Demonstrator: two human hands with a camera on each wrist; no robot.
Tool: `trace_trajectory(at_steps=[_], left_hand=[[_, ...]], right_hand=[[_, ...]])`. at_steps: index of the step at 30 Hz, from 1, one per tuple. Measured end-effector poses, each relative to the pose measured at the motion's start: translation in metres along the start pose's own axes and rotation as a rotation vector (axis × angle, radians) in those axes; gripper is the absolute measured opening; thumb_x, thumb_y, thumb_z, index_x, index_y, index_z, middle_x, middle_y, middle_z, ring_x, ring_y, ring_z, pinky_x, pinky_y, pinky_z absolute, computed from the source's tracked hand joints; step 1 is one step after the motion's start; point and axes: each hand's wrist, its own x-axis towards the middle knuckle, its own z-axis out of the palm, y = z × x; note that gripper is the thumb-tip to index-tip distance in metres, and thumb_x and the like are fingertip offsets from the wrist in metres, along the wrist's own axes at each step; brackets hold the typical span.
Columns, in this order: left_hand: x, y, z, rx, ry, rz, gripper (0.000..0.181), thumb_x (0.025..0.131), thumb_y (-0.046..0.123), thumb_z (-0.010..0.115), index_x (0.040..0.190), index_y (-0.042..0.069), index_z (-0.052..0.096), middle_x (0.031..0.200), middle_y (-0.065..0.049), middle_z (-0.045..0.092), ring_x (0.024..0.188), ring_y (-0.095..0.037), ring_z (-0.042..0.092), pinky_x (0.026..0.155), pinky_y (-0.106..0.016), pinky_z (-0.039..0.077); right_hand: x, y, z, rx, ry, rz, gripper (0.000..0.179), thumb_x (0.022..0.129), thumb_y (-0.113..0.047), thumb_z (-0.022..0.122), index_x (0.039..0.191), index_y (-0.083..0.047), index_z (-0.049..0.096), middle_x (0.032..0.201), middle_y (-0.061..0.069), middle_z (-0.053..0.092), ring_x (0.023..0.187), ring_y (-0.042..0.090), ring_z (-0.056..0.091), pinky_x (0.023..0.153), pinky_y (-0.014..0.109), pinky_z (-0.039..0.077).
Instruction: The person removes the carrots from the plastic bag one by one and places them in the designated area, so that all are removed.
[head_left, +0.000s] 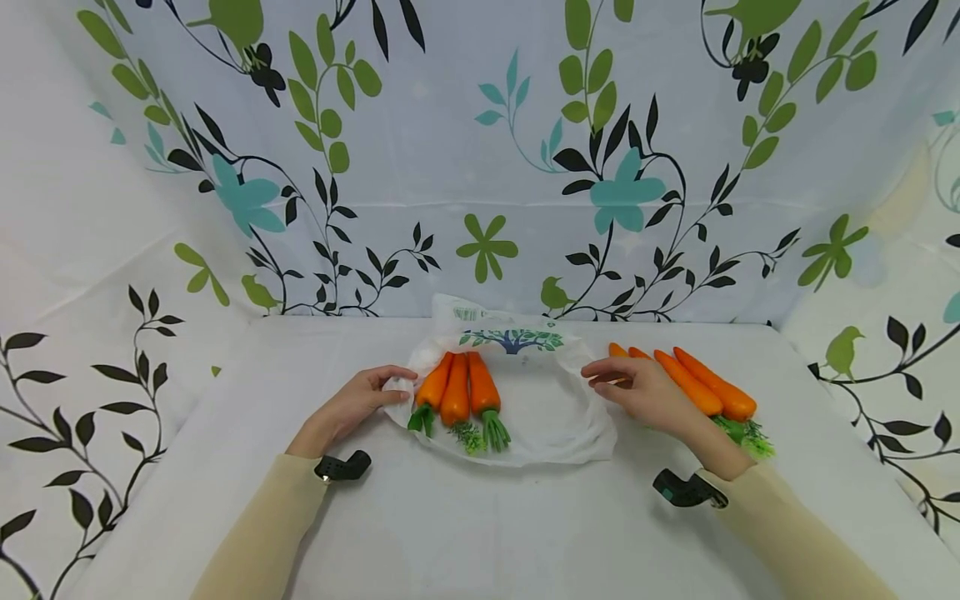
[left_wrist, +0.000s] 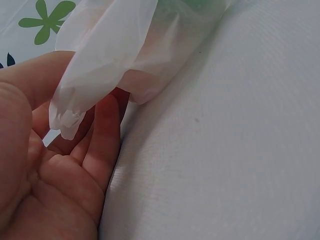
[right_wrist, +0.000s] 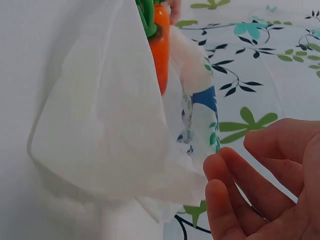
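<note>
A white translucent plastic bag with a printed tree lies on the table, its mouth spread toward me. Three orange carrots with green tops lie side by side within its left part. At the left rim, my left hand pinches the plastic between thumb and fingers; the left wrist view shows the bag's edge between them. My right hand is by the right rim, fingers loosely bent. In the right wrist view its fingertips are close to the bag; whether they touch it I cannot tell.
Several more carrots with leafy tops lie on the table to the right, partly behind my right hand. A white cloth covers the table. Behind it hangs a curtain printed with leaves and birds.
</note>
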Motion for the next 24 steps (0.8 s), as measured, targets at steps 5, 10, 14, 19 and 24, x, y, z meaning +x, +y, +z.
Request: trace_trajectory(at_steps=[5,10,14,19,24], left_hand=[[0.001,-0.002,0.000,-0.003,0.005,0.006,0.040,0.091,0.021,0.073,0.129,0.011,0.065,0.152,-0.012,0.040,0.141,-0.032,0.024,0.118,-0.059,0.009],[0.001,-0.003,0.000,-0.007,0.001,0.005,0.040,0.092,0.021,0.072,0.129,0.011,0.064,0.152,-0.012,0.040,0.142,-0.032,0.023,0.118,-0.059,0.008],[0.000,-0.003,0.000,-0.004,0.004,0.003,0.039,0.092,0.021,0.072,0.129,0.011,0.065,0.153,-0.012,0.039,0.143,-0.032,0.022,0.118,-0.059,0.007],[0.000,-0.003,0.000,-0.002,0.008,0.003,0.040,0.091,0.021,0.073,0.129,0.012,0.065,0.153,-0.011,0.039,0.142,-0.032,0.023,0.118,-0.059,0.007],[0.000,-0.002,0.000,-0.009,0.003,0.004,0.040,0.091,0.020,0.073,0.129,0.012,0.065,0.152,-0.011,0.040,0.141,-0.032,0.024,0.118,-0.059,0.008]], right_hand=[[0.007,-0.006,0.006,0.009,-0.040,-0.018,0.025,0.097,-0.014,0.065,0.122,-0.010,0.070,0.116,0.008,0.070,0.105,0.022,0.065,0.090,0.039,0.055],[0.013,-0.011,0.012,0.021,-0.082,-0.061,0.026,0.097,-0.013,0.064,0.122,-0.008,0.069,0.118,0.010,0.069,0.106,0.023,0.064,0.091,0.038,0.054],[0.019,-0.014,0.018,0.048,-0.126,-0.100,0.026,0.097,-0.009,0.063,0.123,-0.005,0.068,0.119,0.013,0.068,0.106,0.024,0.064,0.090,0.035,0.055],[0.026,-0.017,0.025,0.061,-0.173,-0.090,0.027,0.098,-0.010,0.062,0.124,-0.007,0.068,0.120,0.014,0.067,0.105,0.022,0.064,0.089,0.033,0.055],[0.034,-0.022,0.032,0.062,-0.207,-0.088,0.027,0.098,-0.013,0.062,0.124,-0.008,0.069,0.121,0.013,0.067,0.105,0.021,0.064,0.092,0.037,0.054]])
